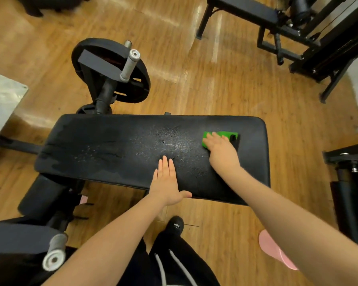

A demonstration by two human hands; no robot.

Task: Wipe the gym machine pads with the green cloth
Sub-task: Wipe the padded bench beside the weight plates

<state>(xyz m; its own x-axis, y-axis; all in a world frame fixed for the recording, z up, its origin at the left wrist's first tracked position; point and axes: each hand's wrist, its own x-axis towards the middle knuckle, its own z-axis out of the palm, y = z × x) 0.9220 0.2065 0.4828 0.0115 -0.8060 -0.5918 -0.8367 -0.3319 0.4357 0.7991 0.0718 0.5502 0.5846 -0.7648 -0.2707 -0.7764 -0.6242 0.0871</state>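
— Green cloth [220,135]: far right of the big black pad [116,145], flat under the right hand [222,150]. Fingers [212,139] straight and spread, pressing down rather than gripping.

— And the left hand [167,182]?

— Flat on the pad's near edge, fingers together and straight, thumb out over the rim. Holding nothing. Just bracing.

— Main risk from here?

— Probably missed coverage. Speckled droplets [170,141] mid-pad, streaks toward the left end, cloth small beside all that surface. Easy to leave a strip unwiped, especially under the bracing palm.

— Anything with the cloth itself?

— Could bunch or slide out from under the palm on a fast stroke, being only pressed, not pinched. Could also run off the right edge, close by, and drop to the wooden floor [194,83].

— Further hazards?

— Left palm on a wet, slick surface: a possible slip with weight on it. Weight plate [112,73] and grey handle [129,66] just behind the pad's left end, so a long sweep that way could mean knocked knuckles. Roller pad [41,195] lower left likely untouched yet, easy to forget.
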